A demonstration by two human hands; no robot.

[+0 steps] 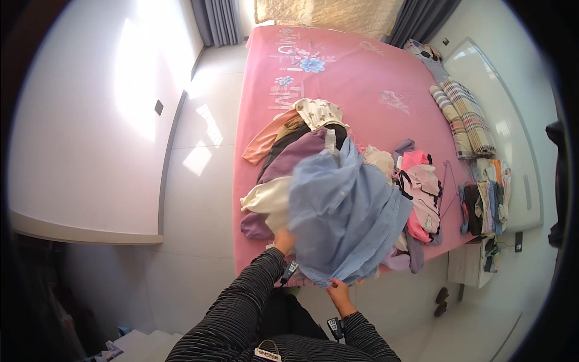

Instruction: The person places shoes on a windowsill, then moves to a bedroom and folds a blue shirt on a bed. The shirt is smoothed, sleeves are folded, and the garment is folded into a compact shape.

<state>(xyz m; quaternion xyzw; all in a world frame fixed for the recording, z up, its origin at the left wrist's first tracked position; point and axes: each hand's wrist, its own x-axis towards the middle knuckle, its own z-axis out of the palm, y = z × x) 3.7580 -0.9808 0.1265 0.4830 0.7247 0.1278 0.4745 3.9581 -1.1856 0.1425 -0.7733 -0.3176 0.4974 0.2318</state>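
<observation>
A light blue button-up garment (344, 208) lies spread over a heap of clothes in front of me. My right hand (340, 294) pinches its edge on the near side. At its left edge my left hand (285, 240) grips the cloth, blurred, with the fingertips partly hidden. Beneath and beyond it show a cream garment (268, 199), a purple garment (294, 156) and a white patterned top (320, 113). An orange-pink sleeve (267, 138) reaches out to the left. Right of the blue cloth is a pink garment with black trim (423, 185).
The heap rests on a bed with a pink sheet (344, 81). A purple hanger (447, 190) lies near folded clothes (486, 203). Rolled plaid bedding (466, 117) lies by the headboard (502, 99). Slippers (441, 301) stand on the floor near a bedside cabinet (466, 264).
</observation>
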